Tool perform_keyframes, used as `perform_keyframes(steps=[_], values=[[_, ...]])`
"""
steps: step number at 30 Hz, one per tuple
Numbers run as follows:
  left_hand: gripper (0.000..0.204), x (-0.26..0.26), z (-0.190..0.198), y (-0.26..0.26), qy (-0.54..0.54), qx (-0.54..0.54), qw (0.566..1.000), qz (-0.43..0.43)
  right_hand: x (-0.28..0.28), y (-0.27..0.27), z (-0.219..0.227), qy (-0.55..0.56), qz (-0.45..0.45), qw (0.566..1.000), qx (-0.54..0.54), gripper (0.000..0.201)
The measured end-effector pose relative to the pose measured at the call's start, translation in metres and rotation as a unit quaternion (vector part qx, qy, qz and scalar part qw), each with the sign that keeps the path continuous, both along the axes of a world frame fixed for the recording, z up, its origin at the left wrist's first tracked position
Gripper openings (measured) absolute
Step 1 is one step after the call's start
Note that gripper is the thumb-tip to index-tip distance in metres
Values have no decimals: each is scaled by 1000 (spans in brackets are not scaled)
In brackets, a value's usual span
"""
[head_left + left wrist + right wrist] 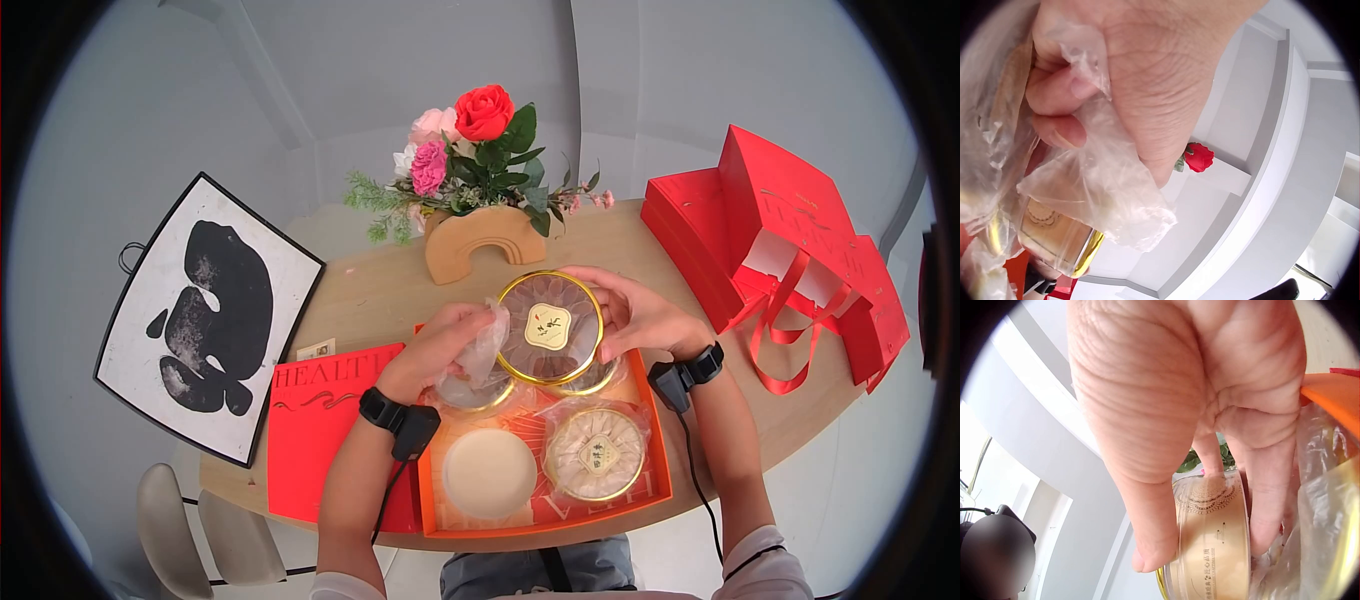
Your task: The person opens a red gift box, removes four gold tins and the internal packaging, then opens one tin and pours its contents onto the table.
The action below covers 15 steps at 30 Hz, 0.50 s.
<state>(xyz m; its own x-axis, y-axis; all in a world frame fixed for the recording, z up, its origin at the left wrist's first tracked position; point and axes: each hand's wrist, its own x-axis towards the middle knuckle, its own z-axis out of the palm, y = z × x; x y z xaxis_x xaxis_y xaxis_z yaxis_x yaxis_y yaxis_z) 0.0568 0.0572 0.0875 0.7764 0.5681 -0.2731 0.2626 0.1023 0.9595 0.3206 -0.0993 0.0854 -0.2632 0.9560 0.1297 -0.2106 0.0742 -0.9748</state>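
Observation:
A round clear tin with a gold rim and a cream label (pixel 549 327) is held up over the orange box (pixel 428 490). My right hand (pixel 640 315) grips its right side; in the right wrist view the thumb and fingers of the right hand (pixel 1204 425) clasp the tin's printed side (pixel 1210 544). My left hand (pixel 440 350) holds crumpled clear plastic (pixel 484 352) at the tin's left; in the left wrist view the fingers of the left hand (pixel 1110 87) are curled round the plastic (pixel 1097 181), with the tin (pixel 1054 237) beyond it.
Two gold-rimmed tins lie partly hidden under the hands. A wrapped tin (pixel 597 454) sits at the box's front right, beside a round pale recess (pixel 490 473). Around stand a red lid (pixel 330 430), a framed picture (pixel 210 320), a flower vase (pixel 480 240) and red gift bags (pixel 790 230).

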Motion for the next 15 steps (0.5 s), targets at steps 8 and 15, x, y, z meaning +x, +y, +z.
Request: perform_keyframes(steps=[8, 15], values=[[36, 0, 0, 0, 18, 0, 1000, 11, 2, 1, -3, 10, 5, 1000, 1, 108], [37, 0, 4, -4, 13, -7, 1000, 22, 2, 2, -4, 5, 9, 1000, 7, 107]])
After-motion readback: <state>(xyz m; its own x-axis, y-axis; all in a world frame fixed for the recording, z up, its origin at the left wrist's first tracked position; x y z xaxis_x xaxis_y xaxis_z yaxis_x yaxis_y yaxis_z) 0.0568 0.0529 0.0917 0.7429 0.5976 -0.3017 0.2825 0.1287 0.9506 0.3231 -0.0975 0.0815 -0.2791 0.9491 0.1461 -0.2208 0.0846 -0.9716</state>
